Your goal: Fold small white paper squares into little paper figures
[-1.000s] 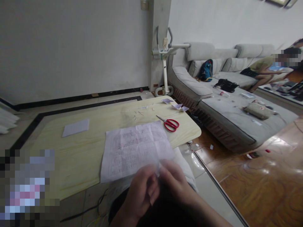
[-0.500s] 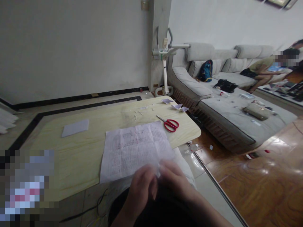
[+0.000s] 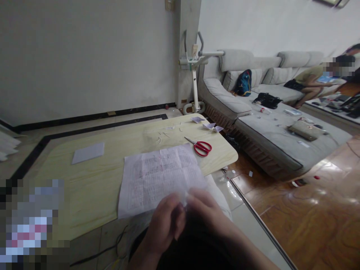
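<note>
A creased white sheet of printed paper lies over the near edge of the pale yellow table. My left hand and my right hand meet just below the table edge, fingers pinched together on the sheet's near corner. Both hands are closed on the paper. Red-handled scissors lie on the table beyond the sheet, to the right. A small blank white sheet rests at the table's left. Small folded paper pieces sit near the far right corner.
A grey corner sofa stands to the right with a blue backpack, a black bag and a tan pouch on it. Another person sits at its far end. A white exercise machine stands by the wall. Scraps litter the floor.
My hands have shifted slightly on the paper's corner; the view has dipped a little. Nothing else has moved.
</note>
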A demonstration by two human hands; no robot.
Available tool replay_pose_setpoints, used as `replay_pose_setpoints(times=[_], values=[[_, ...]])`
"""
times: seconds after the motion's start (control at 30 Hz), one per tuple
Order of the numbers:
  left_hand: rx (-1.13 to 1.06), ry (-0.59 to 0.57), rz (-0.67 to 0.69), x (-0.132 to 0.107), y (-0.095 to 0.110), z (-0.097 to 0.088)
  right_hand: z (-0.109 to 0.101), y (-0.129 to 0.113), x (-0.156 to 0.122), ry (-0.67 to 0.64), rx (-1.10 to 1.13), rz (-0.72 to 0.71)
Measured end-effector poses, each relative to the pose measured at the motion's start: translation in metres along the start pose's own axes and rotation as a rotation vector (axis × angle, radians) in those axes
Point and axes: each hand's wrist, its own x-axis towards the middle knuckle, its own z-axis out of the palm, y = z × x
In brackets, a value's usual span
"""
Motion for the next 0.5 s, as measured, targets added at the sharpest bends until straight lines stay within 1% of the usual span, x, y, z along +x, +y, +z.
replay_pose_setpoints(times=[0.13,0.2,0.23,0.3,0.37,0.43,0.5], values=[[-0.017,0.011,-0.011,0.001,0.002,0.000,0.002,0.006,0.004,0.008,0.089,0.045],[0.032,0.039,0.014,0.001,0.004,0.000,0.002,0.011,0.006,0.006,0.118,0.067],[0.088,0.061,0.052,0.000,0.006,-0.001,0.001,0.013,0.006,0.004,0.113,0.067],[0.244,0.105,0.145,-0.001,0.010,-0.002,-0.001,0.013,0.006,0.006,0.056,0.041],[0.385,0.121,0.201,-0.003,0.014,-0.003,-0.004,0.011,0.006,0.012,-0.043,-0.007],[0.449,0.106,0.212,-0.004,0.016,-0.004,-0.006,0.010,0.005,0.006,-0.129,-0.035],[0.457,0.088,0.208,-0.005,0.017,-0.005,-0.008,0.010,0.004,-0.003,-0.163,-0.036]])
